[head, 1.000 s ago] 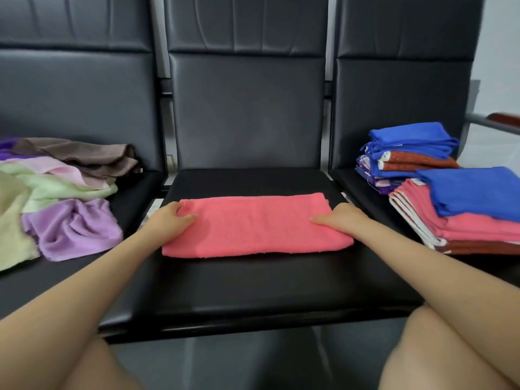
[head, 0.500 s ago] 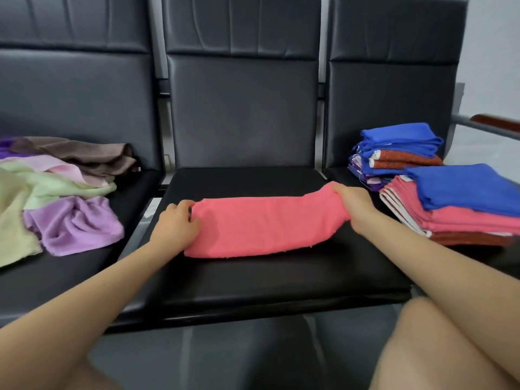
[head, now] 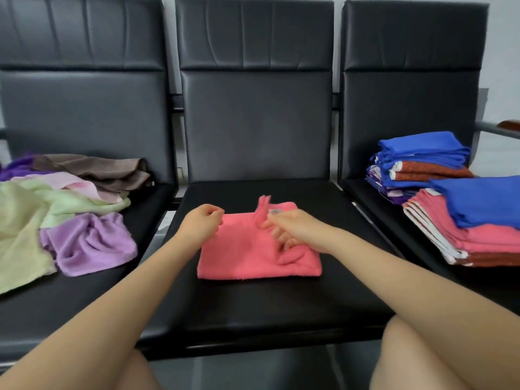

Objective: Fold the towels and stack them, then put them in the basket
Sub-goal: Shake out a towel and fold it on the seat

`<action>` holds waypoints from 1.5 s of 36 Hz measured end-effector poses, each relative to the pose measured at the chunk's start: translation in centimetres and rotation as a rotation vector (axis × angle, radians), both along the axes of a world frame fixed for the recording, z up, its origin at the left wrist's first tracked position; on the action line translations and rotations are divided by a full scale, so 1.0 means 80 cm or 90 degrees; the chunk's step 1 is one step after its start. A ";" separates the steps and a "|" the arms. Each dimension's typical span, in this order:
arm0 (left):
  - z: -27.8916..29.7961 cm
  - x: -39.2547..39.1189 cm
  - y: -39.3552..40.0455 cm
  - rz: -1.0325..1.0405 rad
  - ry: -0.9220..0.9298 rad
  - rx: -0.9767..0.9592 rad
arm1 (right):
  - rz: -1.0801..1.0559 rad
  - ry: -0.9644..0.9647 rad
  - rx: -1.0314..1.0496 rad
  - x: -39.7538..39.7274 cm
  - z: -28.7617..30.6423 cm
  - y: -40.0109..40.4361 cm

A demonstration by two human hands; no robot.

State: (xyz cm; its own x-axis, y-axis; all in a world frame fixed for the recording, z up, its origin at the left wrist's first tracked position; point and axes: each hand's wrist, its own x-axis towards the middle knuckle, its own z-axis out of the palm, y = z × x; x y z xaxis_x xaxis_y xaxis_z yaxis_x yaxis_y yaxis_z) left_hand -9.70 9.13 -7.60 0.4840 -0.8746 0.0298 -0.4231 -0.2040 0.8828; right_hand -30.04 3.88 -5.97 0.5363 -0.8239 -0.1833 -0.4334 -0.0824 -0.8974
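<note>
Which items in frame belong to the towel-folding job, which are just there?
Job:
- coral towel on the middle seat, both hands at it
- left hand, right hand
- unfolded towels on the left seat
- folded stacks on the right seat

Just there:
- black chairs
- wooden armrest, far right

No basket is in view.

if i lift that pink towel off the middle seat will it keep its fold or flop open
Likely floppy: the pink towel is soft cloth, and one end already stands loose by the right hand. Probably light. Lifted by one edge it may unfold; supporting it from beneath seems safer.
</note>
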 end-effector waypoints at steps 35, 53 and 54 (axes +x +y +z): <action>0.001 -0.044 0.005 0.037 -0.152 -0.059 | -0.071 0.226 -0.270 -0.047 -0.029 -0.022; -0.016 -0.007 0.038 0.050 -0.198 0.197 | -0.031 0.303 -0.171 -0.002 -0.024 0.008; -0.014 -0.012 0.036 0.060 -0.147 0.197 | -0.027 0.288 -0.152 -0.001 -0.024 0.010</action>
State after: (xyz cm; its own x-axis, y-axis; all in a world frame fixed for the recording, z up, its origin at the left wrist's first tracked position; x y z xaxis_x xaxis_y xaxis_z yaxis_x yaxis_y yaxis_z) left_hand -10.66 12.01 -8.75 0.5738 -0.8114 -0.1111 -0.5704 -0.4933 0.6567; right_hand -30.14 4.68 -7.89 0.4112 -0.8907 -0.1936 -0.7819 -0.2355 -0.5773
